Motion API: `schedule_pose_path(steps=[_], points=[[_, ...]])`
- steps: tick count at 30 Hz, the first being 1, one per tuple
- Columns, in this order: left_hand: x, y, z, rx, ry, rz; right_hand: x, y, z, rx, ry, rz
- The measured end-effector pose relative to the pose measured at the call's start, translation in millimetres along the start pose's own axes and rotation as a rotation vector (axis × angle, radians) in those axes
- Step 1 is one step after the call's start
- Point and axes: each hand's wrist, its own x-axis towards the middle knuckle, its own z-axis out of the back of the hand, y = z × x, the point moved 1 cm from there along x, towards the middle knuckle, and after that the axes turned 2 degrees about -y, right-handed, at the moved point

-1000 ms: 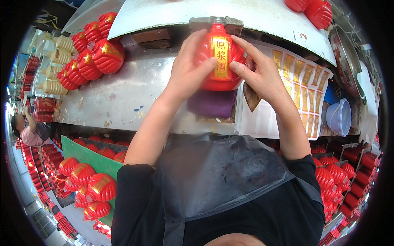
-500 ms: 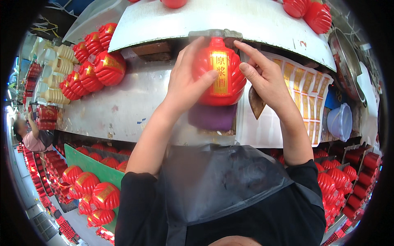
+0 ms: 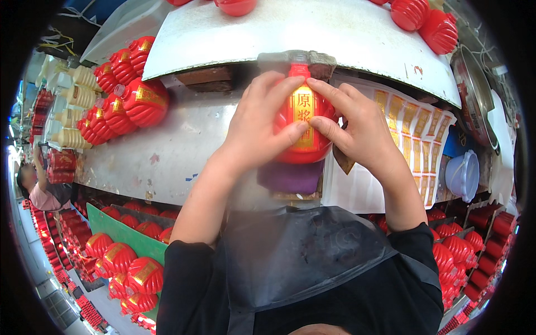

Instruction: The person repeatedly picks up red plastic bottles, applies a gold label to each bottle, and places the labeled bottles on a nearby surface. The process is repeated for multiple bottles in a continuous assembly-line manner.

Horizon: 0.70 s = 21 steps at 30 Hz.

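A red, ribbed plastic bottle (image 3: 314,152) lies on its back in front of me, neck pointing away, with a gold label (image 3: 302,137) down its middle. My left hand (image 3: 262,114) is around its left side, thumb on the label and fingers near the neck. From the right, my right hand (image 3: 357,120) presses its thumb and fingertips on the label. A purple cloth (image 3: 290,180) shows under the bottle's near end. Beneath my right palm sticks out a brown pointed piece (image 3: 341,162); I cannot tell whether it is held.
Sheets of gold labels (image 3: 413,134) lie to the right, near a pale blue bucket (image 3: 462,176). More red bottles (image 3: 144,103) stand at the left. A raised white board (image 3: 312,30) spans the far side. A green panel (image 3: 125,231) borders bottles below; a person (image 3: 44,190) is far left.
Both hands have slid down toward the bottle's label, and my right thumb and fingers now press on it. The whole view has shifted slightly downward.
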Motion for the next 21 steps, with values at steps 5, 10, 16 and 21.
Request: schedule_pose_path(steps=[5,10,16,21], points=[[1,-4,2,0.057,0.005,-0.005,-1,5,-1,-0.151,0.007,0.056],[2,-6,2,0.076,0.003,-0.016,-1,3,-1,-0.227,0.035,0.067],[2,-7,2,0.079,0.022,0.034,-9,-3,-5,-0.276,0.001,0.096],[2,-7,3,0.08,0.024,0.036,20,-9,11,0.055,0.081,-0.327]])
